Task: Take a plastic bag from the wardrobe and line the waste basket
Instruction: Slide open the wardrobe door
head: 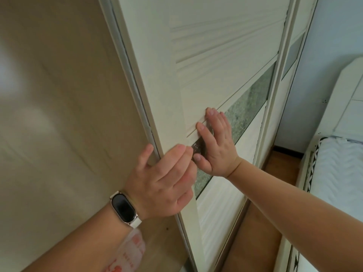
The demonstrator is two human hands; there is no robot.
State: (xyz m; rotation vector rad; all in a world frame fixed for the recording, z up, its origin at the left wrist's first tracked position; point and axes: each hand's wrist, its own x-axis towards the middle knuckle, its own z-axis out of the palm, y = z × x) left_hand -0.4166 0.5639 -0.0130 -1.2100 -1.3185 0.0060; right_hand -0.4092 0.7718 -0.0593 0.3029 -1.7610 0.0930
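Pale blue bedroom wall fills the 2 o'clock corner, with a white bed at 3 o'clock and wooden floor running down toward 5 o'clock. A blurred beige panel takes the whole 9 o'clock side.

Through the centre, from 12 o'clock down to 6 o'clock, stands the white sliding wardrobe door, crossed by a mottled green band. Both hands are on it. The left hand, which wears a watch, grips the door's near edge, thumb on the beige side and fingers curled over onto the face. Just beside it, at its 1 o'clock, the right hand lies flat against the face, fingers straight and slightly spread, pressing across the green band.

At 7 o'clock, a translucent piece with red print shows beneath the left forearm; it looks like the plastic bag. How it is held cannot be told, since neither hand visibly holds it.

If that is the bag, step 1 looks done and the 2 hands are probably sliding the door shut, though which way it travels cannot be read from this view. No waste basket is in view, so the lining appears to be entirely left to do.
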